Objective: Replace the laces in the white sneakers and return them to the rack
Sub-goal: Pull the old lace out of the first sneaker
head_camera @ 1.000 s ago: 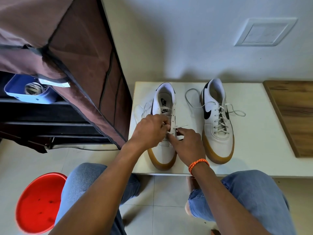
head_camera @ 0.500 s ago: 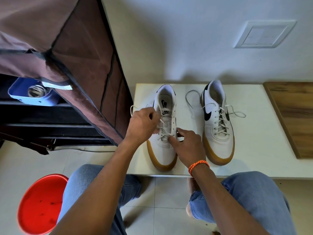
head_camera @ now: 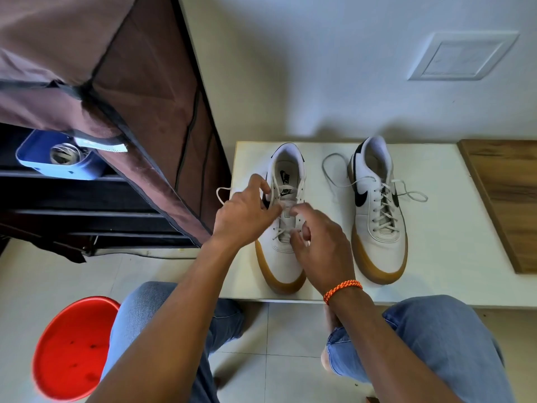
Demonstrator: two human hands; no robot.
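Two white sneakers with gum soles stand on a low white table (head_camera: 453,228), toes toward me. My left hand (head_camera: 247,213) and my right hand (head_camera: 316,242) are over the left sneaker (head_camera: 286,266). The left hand pinches its white lace (head_camera: 222,193), which loops out to the left off the table edge. My right hand's fingers curl at the eyelets on the shoe's right side, its forefinger reaching to the tongue; whether it pinches the lace is hidden. The right sneaker (head_camera: 377,242) is laced, its loose ends lying on the table.
A brown fabric-covered shoe rack (head_camera: 145,112) stands to the left, its dark shelves open, a blue box (head_camera: 46,161) on one. A red round stool (head_camera: 72,347) is by my left knee. A wooden board (head_camera: 505,196) lies at the table's right end. The wall is behind.
My left hand has pulled the lace up and out to the left, then come back toward the tongue. My right hand has shifted up along the eyelets.
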